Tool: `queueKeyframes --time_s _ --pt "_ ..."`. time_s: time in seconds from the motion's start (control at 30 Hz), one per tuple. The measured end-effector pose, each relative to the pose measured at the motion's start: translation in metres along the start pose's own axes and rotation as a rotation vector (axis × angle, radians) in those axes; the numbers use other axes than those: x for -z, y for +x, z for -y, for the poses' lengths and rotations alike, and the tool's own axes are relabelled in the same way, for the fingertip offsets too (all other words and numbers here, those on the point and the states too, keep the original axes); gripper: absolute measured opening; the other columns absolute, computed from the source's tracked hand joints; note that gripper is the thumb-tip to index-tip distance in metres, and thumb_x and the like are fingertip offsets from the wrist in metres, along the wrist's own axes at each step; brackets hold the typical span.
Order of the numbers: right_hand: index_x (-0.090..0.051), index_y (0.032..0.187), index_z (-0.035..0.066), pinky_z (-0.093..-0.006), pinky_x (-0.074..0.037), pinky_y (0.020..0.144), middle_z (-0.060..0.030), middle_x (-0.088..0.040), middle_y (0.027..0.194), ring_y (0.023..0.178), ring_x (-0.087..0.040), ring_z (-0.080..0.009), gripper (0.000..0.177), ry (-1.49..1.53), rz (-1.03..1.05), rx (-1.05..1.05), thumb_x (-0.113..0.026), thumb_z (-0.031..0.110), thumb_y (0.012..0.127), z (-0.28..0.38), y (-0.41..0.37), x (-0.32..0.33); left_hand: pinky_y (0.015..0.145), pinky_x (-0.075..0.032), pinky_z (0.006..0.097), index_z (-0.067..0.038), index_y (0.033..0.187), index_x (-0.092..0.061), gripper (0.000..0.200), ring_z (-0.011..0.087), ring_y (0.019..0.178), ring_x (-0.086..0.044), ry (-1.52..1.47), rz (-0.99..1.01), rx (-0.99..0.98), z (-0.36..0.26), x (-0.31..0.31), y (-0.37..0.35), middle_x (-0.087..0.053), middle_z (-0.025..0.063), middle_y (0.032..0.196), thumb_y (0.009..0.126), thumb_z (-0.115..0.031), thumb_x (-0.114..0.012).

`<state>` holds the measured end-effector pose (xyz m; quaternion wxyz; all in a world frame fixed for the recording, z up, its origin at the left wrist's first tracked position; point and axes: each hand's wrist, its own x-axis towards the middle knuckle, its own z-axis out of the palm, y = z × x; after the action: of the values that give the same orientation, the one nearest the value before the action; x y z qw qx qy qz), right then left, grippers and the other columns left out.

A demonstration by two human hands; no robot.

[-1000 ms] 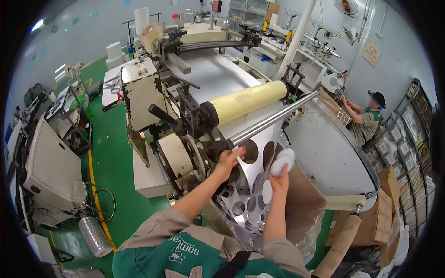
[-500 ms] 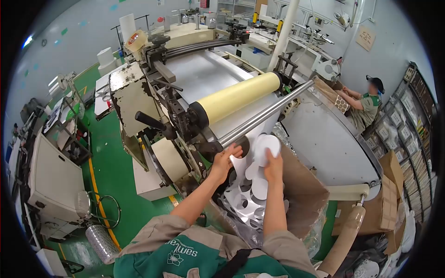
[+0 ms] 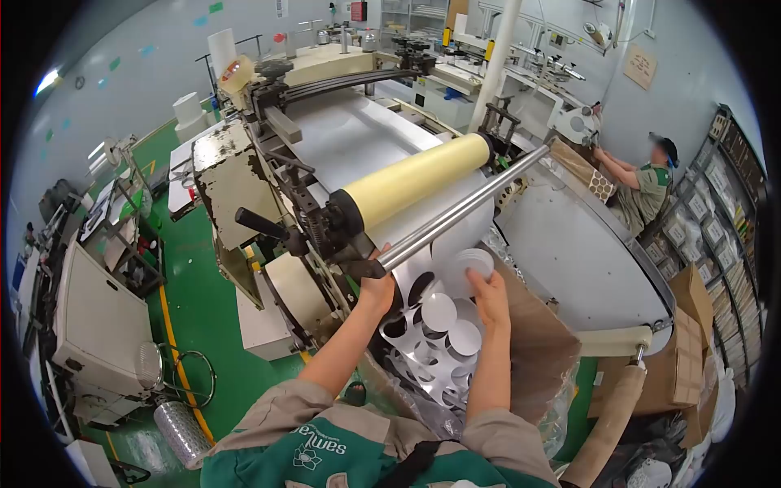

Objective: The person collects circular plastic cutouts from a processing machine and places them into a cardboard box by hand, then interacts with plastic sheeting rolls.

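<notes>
My right hand (image 3: 490, 296) pinches a small stack of white discs (image 3: 470, 264) at its near edge, over a cardboard box (image 3: 533, 313). Beside the near end of the steel roller (image 3: 464, 211) is my left hand (image 3: 377, 291), touching or close to the edge of the white web; most of its fingers are hidden. Between the hands hangs the punched white sheet (image 3: 415, 346), full of round holes, running down into the box. Loose white discs, one of them upper (image 3: 439, 311), lie against that sheet below the stack.
A yellow roller (image 3: 423, 179) spans the machine above the white web (image 3: 358, 130). A black handle (image 3: 260, 221) juts out at left. A grey metal panel (image 3: 582, 244) stands to the right. Beyond it a co-worker (image 3: 647, 183) sits by shelving. Cardboard boxes (image 3: 651, 358) lie at lower right.
My left hand has drawn left and in toward the roller's end, its fingers now mostly hidden. The right hand has shifted slightly right with the discs. Loose discs below have moved.
</notes>
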<state>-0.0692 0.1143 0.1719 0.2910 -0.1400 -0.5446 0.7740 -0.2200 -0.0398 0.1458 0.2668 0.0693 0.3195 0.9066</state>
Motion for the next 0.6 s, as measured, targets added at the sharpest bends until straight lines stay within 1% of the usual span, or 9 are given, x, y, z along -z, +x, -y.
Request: queueKeyframes --time_s 0.03,0.1,0.17,0.23,0.3,0.33,0.4,0.5,0.6 --pt "-0.053 0.108 -0.006 -0.0263 -0.044 0.077 -0.0096 -0.059 0.101 0.086 -0.057 -0.0141 0.035 -0.071 0.075 -0.009 -0.062 0.013 0.079 0.000 0.002 -0.002 0.098 -0.026 0.0289 -0.003 0.108 -0.050 0.023 0.0137 0.110 -0.039 0.011 0.049 -0.026 0.005 0.002 0.001 -0.049 0.0040 0.111 0.089 -0.017 -0.048" --pt "-0.053 0.111 -0.004 -0.0257 -0.044 0.078 -0.0088 -0.059 0.101 0.087 -0.056 -0.0125 0.038 -0.160 0.202 0.005 -0.063 0.012 0.078 0.003 0.007 -0.016 0.095 -0.030 0.0290 -0.001 0.106 -0.051 0.023 0.0140 0.107 -0.043 0.175 -0.056 -0.070 0.009 -0.014 -0.012 -0.051 0.0043 0.110 0.089 -0.016 -0.049" --pt "-0.052 0.116 0.000 -0.0250 -0.042 0.079 -0.0064 -0.060 0.098 0.089 -0.053 -0.0104 0.043 -0.217 0.226 0.113 -0.064 0.014 0.077 0.008 0.014 -0.043 0.090 -0.036 0.0266 0.001 0.104 -0.051 0.023 0.0129 0.100 -0.050 0.334 -0.036 0.018 0.017 -0.010 -0.027 -0.056 0.0054 0.104 0.090 -0.017 -0.048" --pt "-0.054 0.110 0.000 -0.0246 -0.042 0.080 -0.0053 -0.060 0.098 0.088 -0.054 -0.0106 0.034 -0.330 0.260 0.026 -0.062 0.012 0.079 0.000 0.023 -0.045 0.087 -0.038 0.0266 0.001 0.104 -0.051 0.024 0.0127 0.097 -0.052 0.143 0.112 0.065 0.019 -0.006 -0.036 -0.057 0.0057 0.102 0.090 -0.019 -0.047" --pt "-0.055 0.110 0.000 -0.0252 -0.043 0.078 -0.0059 -0.060 0.095 0.087 -0.054 -0.0115 0.038 -0.195 0.189 0.050 -0.065 0.014 0.077 -0.014 0.020 -0.032 0.083 -0.041 0.0284 -0.001 0.109 -0.050 0.029 0.0141 0.096 -0.053 0.180 0.135 0.128 0.009 -0.012 -0.040 -0.057 0.0072 0.105 0.091 -0.023 -0.045" --pt "-0.055 0.110 0.000 -0.0255 -0.043 0.077 -0.0061 -0.060 0.094 0.086 -0.054 -0.0120 0.039 -0.132 0.161 0.064 -0.066 0.015 0.076 -0.021 0.018 -0.026 0.086 -0.041 0.0301 -0.001 0.114 -0.047 0.032 0.0163 0.100 -0.052 0.223 0.148 0.177 0.004 -0.012 -0.040 -0.055 0.0082 0.110 0.091 -0.024 -0.045" --pt "-0.053 0.111 -0.001 -0.0295 -0.044 0.081 -0.0079 -0.059 0.100 0.091 -0.055 -0.0161 0.037 0.104 -0.118 0.072 -0.064 0.012 0.078 -0.038 0.009 -0.002 0.091 -0.039 0.0328 -0.001 0.122 -0.041 0.039 0.0214 0.111 -0.048 0.231 0.138 0.194 -0.005 -0.018 -0.045 -0.050 0.0111 0.121 0.091 -0.024 -0.045" --pt "-0.043 0.120 -0.002 -0.0345 -0.042 0.089 -0.0116 -0.052 0.114 0.102 -0.052 -0.0214 0.042 0.509 -0.445 0.031 -0.057 0.008 0.082 -0.064 -0.007 0.058 0.095 -0.038 0.0339 0.003 0.118 -0.040 0.037 0.0228 0.114 -0.046 0.179 0.096 0.106 -0.012 -0.010 -0.033 -0.046 0.0157 0.123 0.091 -0.021 -0.045" --pt "-0.043 0.122 0.005 -0.0351 -0.042 0.090 -0.0065 -0.051 0.116 0.106 -0.050 -0.0201 0.043 0.518 -0.525 0.154 -0.059 0.015 0.083 -0.074 -0.028 0.100 0.097 -0.037 0.0345 0.003 0.116 -0.040 0.034 0.0220 0.111 -0.047 0.125 0.085 0.065 -0.021 -0.010 -0.024 -0.048 0.0143 0.120 0.090 -0.018 -0.045"
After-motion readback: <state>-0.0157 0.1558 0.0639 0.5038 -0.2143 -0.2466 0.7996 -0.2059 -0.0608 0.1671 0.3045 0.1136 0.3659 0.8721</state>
